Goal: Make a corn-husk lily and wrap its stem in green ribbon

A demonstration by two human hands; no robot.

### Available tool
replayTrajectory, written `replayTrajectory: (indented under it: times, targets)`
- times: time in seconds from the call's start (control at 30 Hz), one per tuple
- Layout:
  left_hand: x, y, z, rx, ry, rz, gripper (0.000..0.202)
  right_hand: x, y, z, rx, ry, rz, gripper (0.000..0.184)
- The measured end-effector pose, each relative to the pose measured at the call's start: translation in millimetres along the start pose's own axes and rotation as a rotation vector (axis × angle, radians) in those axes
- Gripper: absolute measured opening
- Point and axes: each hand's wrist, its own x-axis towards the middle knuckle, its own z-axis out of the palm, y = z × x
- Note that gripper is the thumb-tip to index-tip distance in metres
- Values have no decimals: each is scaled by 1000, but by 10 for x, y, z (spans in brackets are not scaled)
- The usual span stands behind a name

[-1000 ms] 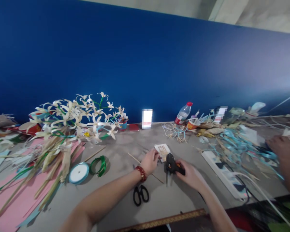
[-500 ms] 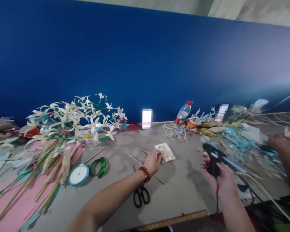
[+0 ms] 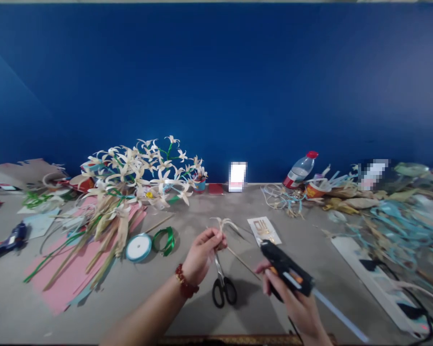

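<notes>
My left hand (image 3: 206,247), a beaded bracelet at its wrist, pinches a small pale flower (image 3: 224,223) with thin curved petals, like those in the bunch of white flowers (image 3: 139,168) behind it. In my right hand (image 3: 292,295) is a black hot glue gun (image 3: 288,266), its nozzle pointing up and left toward the flower but apart from it. A clear glue stick (image 3: 341,315) juts from its back. Black-handled scissors (image 3: 224,290) lie just below my left hand. A thin stick (image 3: 242,262) rests between both hands. Beyond them is a white card (image 3: 270,226) with gold pieces.
A ribbon spool (image 3: 138,247) and green ribbon roll (image 3: 168,241) lie left, by pink paper (image 3: 59,283) and dry husks. A second glue gun (image 3: 9,242) lies far left. A power strip (image 3: 368,278) with cords is right, near blue strips (image 3: 393,230). A bottle (image 3: 300,170) leans behind.
My left hand has drawn back from the white card, and a pale flower now shows in its fingers. My right hand has brought the glue gun leftward. Another person's hand at right has left view.
</notes>
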Motion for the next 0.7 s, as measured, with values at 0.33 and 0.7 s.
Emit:
replayTrajectory:
  times: [0.33,0.7]
  targets:
    - [-395,182,-69,-349,-35,-131,16,57,-197,450,-96,-240,-47,22]
    - [-388,155,-87,-307,-39,-90,17,-31,-214,563,-139,-114,-48,20]
